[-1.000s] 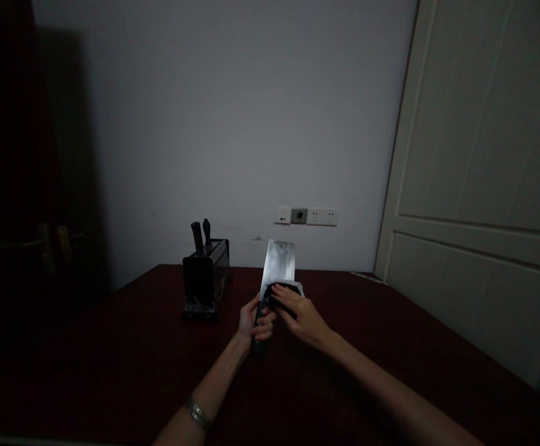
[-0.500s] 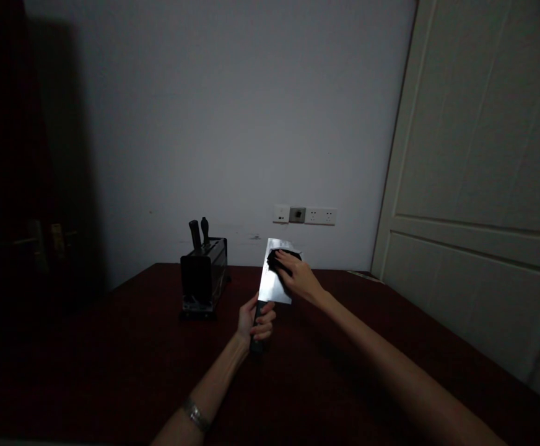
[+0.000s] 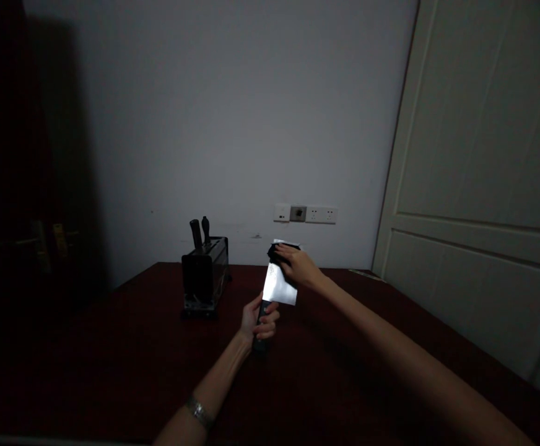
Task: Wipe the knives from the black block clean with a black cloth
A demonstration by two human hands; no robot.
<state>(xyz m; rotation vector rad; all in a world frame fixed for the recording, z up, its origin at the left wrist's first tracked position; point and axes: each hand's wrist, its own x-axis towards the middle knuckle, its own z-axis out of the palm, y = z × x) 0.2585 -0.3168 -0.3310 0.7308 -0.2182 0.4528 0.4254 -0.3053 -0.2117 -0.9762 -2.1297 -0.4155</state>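
A cleaver with a wide shiny blade and a black handle is held up over the table, blade pointing away from me. My left hand is closed round its handle. Against the upper part of the blade, my right hand presses a black cloth, fingers lying over it. The cloth and hand cover much of the blade's far end. To the left stands a black knife block with two dark handles sticking up from its top.
The dark red table reaches to a pale wall with a row of sockets. A white panelled door rises along the right side. At the left, a dark door with a brass-coloured handle is in shadow.
My right hand has slid the black cloth slightly up the blade toward its far end, baring more of the lower blade. The cleaver and left hand have shifted a little right.
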